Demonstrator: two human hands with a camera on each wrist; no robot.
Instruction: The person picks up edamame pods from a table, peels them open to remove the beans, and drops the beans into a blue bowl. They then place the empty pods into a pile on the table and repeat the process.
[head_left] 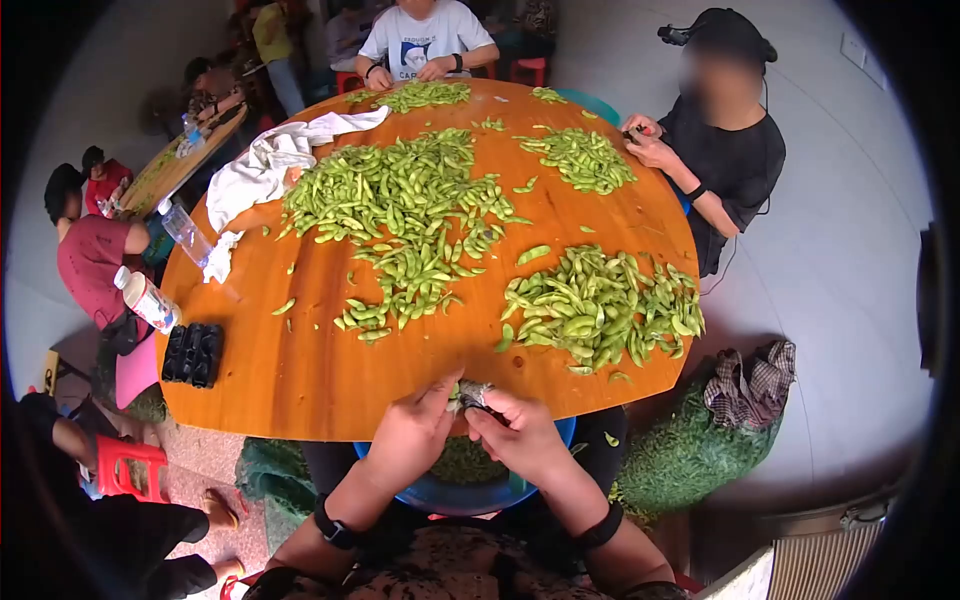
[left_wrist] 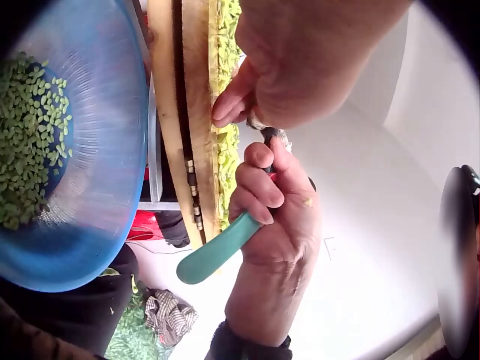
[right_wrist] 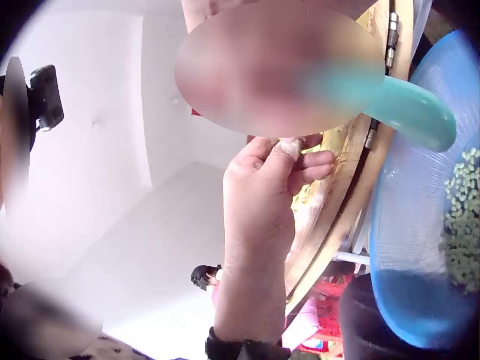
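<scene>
At the table's near edge, my left hand pinches a green soybean pod, mostly hidden by its fingers. Close against it, my right hand grips a tool by its curved teal handle, fingers wrapped round it; its working end is hidden between the hands. Something greyish wraps the fingertips where both hands meet. Below them a blue basin holds shelled green beans. A pile of soybean pods lies just beyond my hands on the round wooden table.
A larger pod heap covers the table's middle. At left stand a white cloth, a clear bottle, a labelled bottle and a black tray. A full green net sack sits at right. Other people sit around.
</scene>
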